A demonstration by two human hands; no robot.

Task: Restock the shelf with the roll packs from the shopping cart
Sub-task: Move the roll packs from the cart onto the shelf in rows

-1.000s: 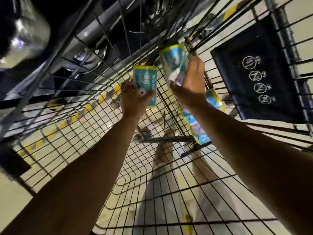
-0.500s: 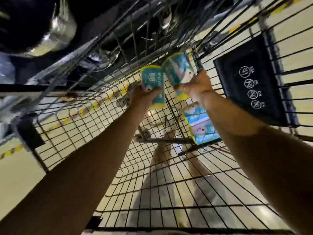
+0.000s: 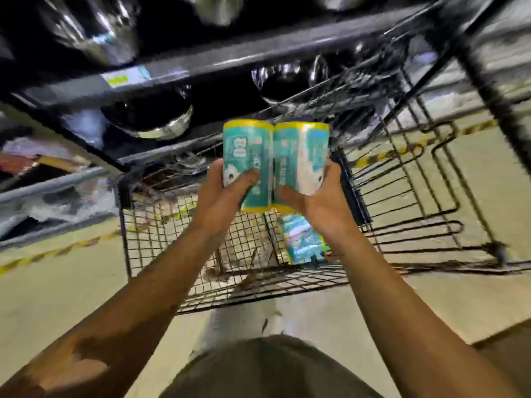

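Two teal roll packs with yellow ends stand upright side by side above the cart. My left hand (image 3: 227,193) grips the left roll pack (image 3: 247,150) from below, thumb across its front. My right hand (image 3: 319,196) grips the right roll pack (image 3: 301,153) the same way. The two packs touch each other. A third roll pack (image 3: 301,239) lies in the wire shopping cart (image 3: 178,245) under my right wrist. The dark shelf (image 3: 178,67) runs across the top of the view, just beyond the packs.
Shiny steel bowls (image 3: 149,119) sit on the shelf levels above and behind the packs. Lower shelf levels at the left hold blurred goods. A folded wire child seat (image 3: 425,196) stands at the cart's right. The pale floor has a yellow-black stripe (image 3: 57,251).
Both hands have lifted their packs out of the cart basket and brought them together. The view has swung up from the cart's inside toward the shelf.
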